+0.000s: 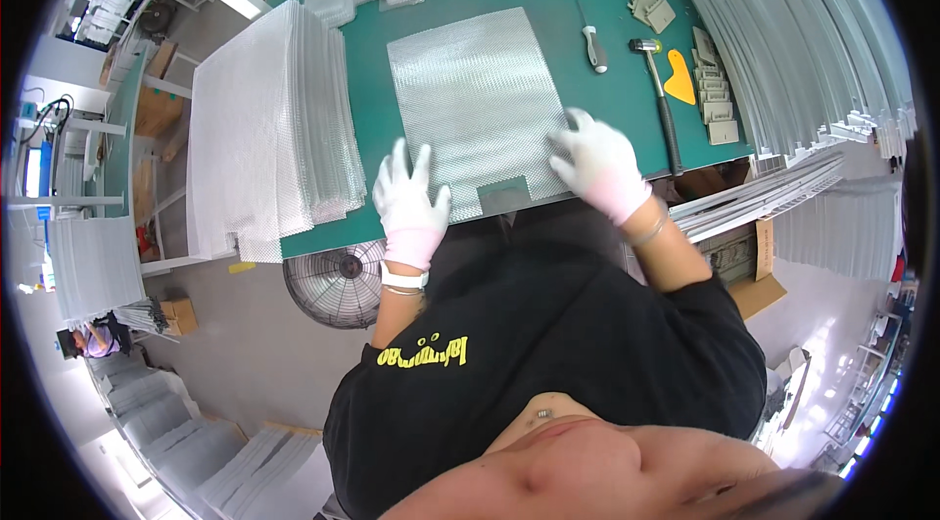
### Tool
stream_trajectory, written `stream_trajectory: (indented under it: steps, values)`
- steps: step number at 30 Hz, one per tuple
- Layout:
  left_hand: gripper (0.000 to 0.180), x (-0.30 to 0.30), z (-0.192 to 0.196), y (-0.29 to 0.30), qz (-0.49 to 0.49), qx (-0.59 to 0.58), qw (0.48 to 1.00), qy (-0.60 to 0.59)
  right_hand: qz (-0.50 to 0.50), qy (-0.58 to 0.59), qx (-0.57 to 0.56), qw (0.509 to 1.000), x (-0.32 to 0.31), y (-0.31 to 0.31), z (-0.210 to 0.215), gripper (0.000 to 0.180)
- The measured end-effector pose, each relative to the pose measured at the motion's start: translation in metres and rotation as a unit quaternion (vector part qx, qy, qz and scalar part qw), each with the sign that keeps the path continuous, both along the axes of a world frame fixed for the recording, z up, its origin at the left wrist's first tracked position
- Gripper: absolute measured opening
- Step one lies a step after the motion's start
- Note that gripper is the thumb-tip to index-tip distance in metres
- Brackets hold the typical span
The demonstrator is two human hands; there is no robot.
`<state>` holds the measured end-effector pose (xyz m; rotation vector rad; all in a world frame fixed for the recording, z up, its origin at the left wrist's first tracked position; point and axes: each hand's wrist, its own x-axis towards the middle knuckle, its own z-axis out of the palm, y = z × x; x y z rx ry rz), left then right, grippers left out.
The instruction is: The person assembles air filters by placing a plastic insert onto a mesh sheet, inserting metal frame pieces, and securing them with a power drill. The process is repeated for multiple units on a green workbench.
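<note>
A silvery rectangular mesh sheet (473, 99) with a square notch in its near edge lies flat on the green table mat (587, 1). My left hand (409, 199), in a white glove, rests with fingers spread on the sheet's near left corner. My right hand (597, 165), also gloved, lies with fingers apart on the sheet's near right corner. Neither hand grips anything.
A tall stack of mesh sheets (264, 128) stands at the table's left. A rubber mallet (658, 89), a screwdriver (592, 45), a yellow scraper (680, 81) and small grey clips (715, 89) lie right. Metal frame strips (813, 40) pile at far right. A fan (338, 280) sits below the table.
</note>
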<state>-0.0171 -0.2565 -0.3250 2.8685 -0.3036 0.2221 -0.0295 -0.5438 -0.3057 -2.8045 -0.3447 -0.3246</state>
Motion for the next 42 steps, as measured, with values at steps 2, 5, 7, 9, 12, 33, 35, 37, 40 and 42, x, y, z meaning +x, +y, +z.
stream_trajectory:
  steps: [2, 5, 7, 9, 12, 33, 35, 37, 40, 42]
  values:
    - [0.06, 0.007, -0.02, 0.012, -0.068, 0.01, 0.997, 0.025, -0.008, -0.043, 0.009, 0.999, 0.048, -0.015, 0.02, 0.021]
    - [0.059, 0.011, -0.014, 0.011, -0.068, 0.02, 0.997, 0.03, -0.099, -0.176, 0.082, 0.976, 0.154, -0.052, 0.067, 0.031]
    - [0.059, 0.015, -0.01, 0.007, -0.069, 0.009, 0.997, 0.013, -0.21, -0.208, -0.159, 0.942, 0.237, -0.094, 0.07, 0.041]
    - [0.058, 0.011, -0.006, 0.004, -0.06, -0.006, 0.998, -0.03, -0.283, -0.048, -0.001, 0.958, 0.292, -0.1, 0.089, 0.038]
    - [0.06, -0.005, 0.01, 0.01, -0.02, -0.107, 0.986, -0.125, -0.368, -0.022, -0.028, 0.929, 0.285, -0.073, 0.094, 0.04]
    - [0.029, -0.021, 0.012, 0.015, -0.13, -0.361, 0.923, -0.033, 0.028, -0.148, 0.462, 0.874, 0.281, -0.145, 0.085, 0.042]
    - [0.03, -0.02, 0.012, 0.012, -0.14, -0.361, 0.921, -0.034, 0.041, -0.201, 0.452, 0.868, 0.287, -0.137, 0.083, 0.035]
    - [0.03, -0.023, 0.015, 0.009, -0.136, -0.356, 0.924, -0.026, 0.005, -0.207, 0.459, 0.864, 0.289, -0.126, 0.092, 0.034]
    - [0.03, -0.026, 0.013, 0.003, -0.154, -0.36, 0.92, -0.004, 0.03, -0.155, 0.595, 0.788, 0.304, -0.153, 0.087, 0.041]
    - [0.03, -0.027, 0.01, 0.005, -0.153, -0.364, 0.919, 0.008, 0.065, -0.174, 0.669, 0.72, 0.299, -0.148, 0.087, 0.046]
